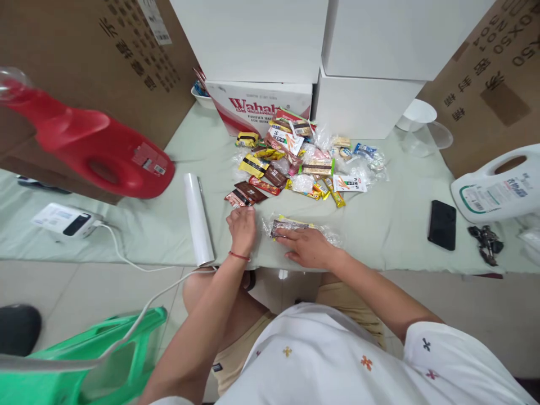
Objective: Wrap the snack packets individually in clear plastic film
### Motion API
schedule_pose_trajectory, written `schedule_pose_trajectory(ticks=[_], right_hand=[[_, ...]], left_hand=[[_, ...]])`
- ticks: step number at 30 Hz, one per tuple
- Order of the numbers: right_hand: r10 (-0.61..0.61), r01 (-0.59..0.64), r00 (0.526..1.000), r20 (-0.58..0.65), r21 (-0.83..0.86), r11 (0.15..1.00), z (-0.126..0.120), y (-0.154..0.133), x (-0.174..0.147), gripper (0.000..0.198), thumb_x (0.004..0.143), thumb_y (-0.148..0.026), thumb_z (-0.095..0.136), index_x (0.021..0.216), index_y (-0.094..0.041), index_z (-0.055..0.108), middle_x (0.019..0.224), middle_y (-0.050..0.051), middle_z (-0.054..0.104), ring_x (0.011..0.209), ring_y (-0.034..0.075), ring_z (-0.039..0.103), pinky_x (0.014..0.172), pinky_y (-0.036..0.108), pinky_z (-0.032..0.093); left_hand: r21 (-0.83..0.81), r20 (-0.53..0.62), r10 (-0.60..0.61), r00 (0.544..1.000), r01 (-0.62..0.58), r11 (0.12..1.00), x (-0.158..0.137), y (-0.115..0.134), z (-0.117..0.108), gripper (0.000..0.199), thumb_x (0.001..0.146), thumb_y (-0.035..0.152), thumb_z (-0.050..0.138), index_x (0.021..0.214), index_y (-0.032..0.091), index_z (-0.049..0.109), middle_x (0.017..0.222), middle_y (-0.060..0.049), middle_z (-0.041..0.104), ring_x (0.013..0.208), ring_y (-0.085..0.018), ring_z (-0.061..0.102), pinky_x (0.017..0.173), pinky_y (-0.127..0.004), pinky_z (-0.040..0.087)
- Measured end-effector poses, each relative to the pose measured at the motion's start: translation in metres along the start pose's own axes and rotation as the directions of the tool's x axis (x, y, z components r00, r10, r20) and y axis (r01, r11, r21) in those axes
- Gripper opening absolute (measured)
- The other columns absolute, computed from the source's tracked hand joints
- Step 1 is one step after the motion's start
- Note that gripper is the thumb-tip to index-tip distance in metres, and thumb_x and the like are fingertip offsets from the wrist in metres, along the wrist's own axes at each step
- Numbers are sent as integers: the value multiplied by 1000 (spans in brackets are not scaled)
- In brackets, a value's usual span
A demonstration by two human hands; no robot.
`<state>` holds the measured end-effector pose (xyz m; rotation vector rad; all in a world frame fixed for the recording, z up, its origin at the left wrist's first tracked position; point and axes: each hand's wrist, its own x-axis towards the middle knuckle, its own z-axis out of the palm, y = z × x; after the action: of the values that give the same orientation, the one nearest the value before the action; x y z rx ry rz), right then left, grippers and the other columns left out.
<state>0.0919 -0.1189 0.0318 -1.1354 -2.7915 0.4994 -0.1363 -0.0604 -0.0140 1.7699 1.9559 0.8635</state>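
My left hand (243,229) rests on the cloth with its fingers curled, right at the lower edge of some brown snack packets (250,192). What its fingertips hold, if anything, is hidden. My right hand (311,246) lies with fingers stretched out over a clear plastic bag (333,235). Under those fingers shows a dark snack packet with yellow edges (291,225). Beyond both hands spreads a heap of wrapped snacks (291,152) in yellow, red, brown and white wrappers, mixed with crumpled clear plastic.
White boxes (261,39) and a Wahaha carton (257,104) stand behind the heap. To the left are a white roll (198,219), a red jug (97,146) and a white device (65,220) with a cable. A black phone (442,225), keys (486,244) and a white jug (498,185) lie right.
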Motion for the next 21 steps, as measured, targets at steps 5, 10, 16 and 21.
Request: schedule_pose_trajectory(ticks=[5, 10, 16, 21], right_hand=[[-4, 5, 1000, 7, -34, 999, -9, -11, -7, 59, 92, -33, 69, 149, -27, 56, 165, 7, 42, 124, 33, 60, 100, 49, 50], [25, 8, 986, -166, 192, 981, -25, -12, -23, 32, 102, -35, 55, 127, -24, 71, 138, 8, 68, 113, 26, 62, 99, 42, 49], [271, -205, 908, -319, 224, 953, -33, 5, -6, 22, 100, -29, 60, 113, -23, 76, 117, 9, 72, 103, 26, 56, 92, 40, 48], [213, -201, 965, -153, 95, 975, -3, -6, -8, 31, 101, -24, 55, 127, -27, 73, 138, 8, 65, 105, 26, 56, 86, 40, 52]], left_hand=[[102, 43, 58, 997, -62, 993, -13, 16, 11, 30, 86, 51, 67, 79, 22, 65, 120, -15, 62, 117, -38, 50, 94, -57, 47], [-19, 156, 136, 978, -135, 991, -21, 27, 10, 19, 96, 36, 51, 82, 23, 54, 83, -4, 59, 81, -22, 56, 77, -35, 47], [7, 219, 365, 905, -376, 927, -30, 42, -2, 24, 101, 37, 47, 83, 24, 54, 83, -3, 61, 76, -19, 58, 67, -30, 40], [268, 168, 295, 941, -332, 905, -33, 44, -8, 26, 103, 34, 46, 86, 23, 61, 87, -6, 62, 70, -20, 56, 58, -32, 33]])
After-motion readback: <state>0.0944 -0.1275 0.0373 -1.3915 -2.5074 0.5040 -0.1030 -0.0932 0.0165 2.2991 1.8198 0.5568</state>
